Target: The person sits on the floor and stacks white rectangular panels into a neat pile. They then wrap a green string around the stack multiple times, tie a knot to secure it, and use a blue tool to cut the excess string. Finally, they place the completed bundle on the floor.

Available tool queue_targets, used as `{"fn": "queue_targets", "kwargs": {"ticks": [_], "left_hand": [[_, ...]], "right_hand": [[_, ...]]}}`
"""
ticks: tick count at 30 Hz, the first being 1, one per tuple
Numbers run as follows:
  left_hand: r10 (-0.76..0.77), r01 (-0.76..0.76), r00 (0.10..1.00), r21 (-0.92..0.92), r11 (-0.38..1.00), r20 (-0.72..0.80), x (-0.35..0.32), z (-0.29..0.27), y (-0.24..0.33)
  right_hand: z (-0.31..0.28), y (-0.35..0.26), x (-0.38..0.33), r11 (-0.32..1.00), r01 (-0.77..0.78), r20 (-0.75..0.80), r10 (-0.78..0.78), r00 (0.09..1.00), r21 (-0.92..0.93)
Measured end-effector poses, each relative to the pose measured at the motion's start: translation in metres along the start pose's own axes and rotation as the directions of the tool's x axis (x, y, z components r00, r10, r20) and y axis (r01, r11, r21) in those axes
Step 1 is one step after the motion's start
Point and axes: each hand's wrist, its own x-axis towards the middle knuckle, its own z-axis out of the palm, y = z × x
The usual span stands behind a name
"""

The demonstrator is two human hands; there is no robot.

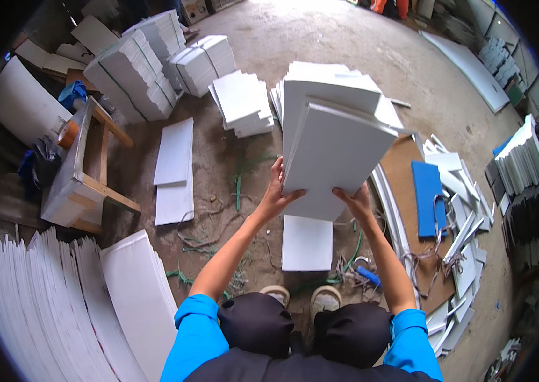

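Both hands hold up a thick stack of white rectangular boards (333,143) in front of me, above the concrete floor. My left hand (276,194) grips the stack's near left edge, thumb on top. My right hand (357,202) grips its near right corner. Directly below the stack a single white board (306,243) lies flat on the floor, just ahead of my shoes (301,298). My knees in dark trousers show at the bottom edge.
Strapped bundles of white boards (136,73) and a loose pile (243,102) lie ahead. White sheets (174,169) lie left, beside a wooden stand (88,172). A large fanned stack (59,299) fills the lower left. Blue board (427,194), brown sheet and offcuts lie right. Green strapping litters the floor.
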Motion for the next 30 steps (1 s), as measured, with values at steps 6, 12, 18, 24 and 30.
{"fn": "queue_targets", "kwargs": {"ticks": [6, 12, 18, 24, 30], "left_hand": [[-0.066, 0.062, 0.997, 0.101, 0.993, 0.030, -0.055, 0.012, -0.035], [-0.102, 0.082, 0.991, 0.199, 0.976, 0.088, -0.067, 0.014, -0.055], [-0.257, 0.256, 0.959, -0.029, 0.966, -0.120, -0.025, 0.029, -0.025], [-0.557, 0.535, 0.816, -0.162, 0.829, -0.157, -0.057, 0.042, -0.041], [-0.668, 0.704, 0.704, 0.365, 0.610, -0.243, -0.120, 0.049, -0.093]], "right_hand": [[0.009, 0.014, -0.052, 0.991, -0.059, 0.109, 0.073, 0.991, -0.122], [0.014, 0.042, -0.075, 0.982, -0.145, 0.144, 0.162, 0.976, -0.121], [0.007, 0.016, -0.025, 0.992, -0.069, -0.001, 0.069, 0.998, -0.102], [0.016, 0.025, -0.047, 0.754, -0.638, 0.056, 0.638, 0.768, 0.160], [0.032, 0.080, -0.095, 0.722, -0.647, -0.041, 0.659, 0.751, -0.245]]}}
